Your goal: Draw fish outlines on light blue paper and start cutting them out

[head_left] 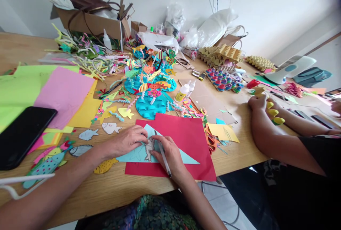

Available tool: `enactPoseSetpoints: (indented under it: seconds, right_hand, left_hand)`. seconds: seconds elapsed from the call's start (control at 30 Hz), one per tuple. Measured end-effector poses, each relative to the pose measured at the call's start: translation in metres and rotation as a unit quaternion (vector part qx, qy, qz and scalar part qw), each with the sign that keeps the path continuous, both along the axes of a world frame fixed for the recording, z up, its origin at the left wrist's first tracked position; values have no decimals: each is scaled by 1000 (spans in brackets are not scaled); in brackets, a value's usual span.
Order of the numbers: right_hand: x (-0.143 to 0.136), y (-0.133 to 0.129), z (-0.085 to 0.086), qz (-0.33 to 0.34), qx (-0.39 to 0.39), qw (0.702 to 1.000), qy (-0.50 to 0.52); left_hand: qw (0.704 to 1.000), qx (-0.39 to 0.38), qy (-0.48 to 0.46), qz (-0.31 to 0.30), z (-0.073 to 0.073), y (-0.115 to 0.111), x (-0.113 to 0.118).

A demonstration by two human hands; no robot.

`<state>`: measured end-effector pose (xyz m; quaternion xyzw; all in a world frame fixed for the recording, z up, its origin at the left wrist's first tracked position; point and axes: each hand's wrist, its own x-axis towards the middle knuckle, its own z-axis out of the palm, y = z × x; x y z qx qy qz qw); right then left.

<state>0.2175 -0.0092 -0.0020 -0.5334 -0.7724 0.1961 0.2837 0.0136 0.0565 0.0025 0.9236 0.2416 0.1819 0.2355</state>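
Note:
My left hand [129, 140] rests on a light blue triangular paper [185, 158], its fingers bent together and their tips on the head end of a small grey paper fish [149, 150]. Held in my right hand [172, 154] is a clear pen [164, 159], tilted, with its upper end toward me. The right thumb and fingertips also touch the fish. Pencil lines of another fish outline show on the blue paper, left of the cutout. Under it lie red sheets [183, 128]. White fish cutouts [110, 127] and a yellow dotted fish [106, 166] lie near my left forearm.
Blue egg-carton pieces with paper fish [150, 105] stand behind the red sheets, beside glue bottles [182, 93]. Coloured papers [61, 95] and a black phone [26, 135] lie left. At right, another person's hands [258, 103] hold a yellow egg-carton strip [273, 111].

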Motion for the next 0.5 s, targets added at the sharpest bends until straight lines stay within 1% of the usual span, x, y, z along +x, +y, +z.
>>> enactPoseSetpoints:
  seconds: [0.1, 0.23, 0.33, 0.5]
  right_hand:
    - [0, 0, 0, 0, -7, 1000, -4]
    - [1, 0, 1, 2, -17, 1000, 2]
    - [1, 0, 1, 1, -21, 1000, 4]
    - [2, 1, -1, 3, -22, 1000, 12]
  left_hand:
    - [1000, -1, -19, -11, 0, 2, -4]
    - [998, 13, -40, -35, -3, 3, -9]
    - [997, 42, -20, -66, -6, 1, -13]
    - [993, 78, 34, -81, -7, -3, -23]
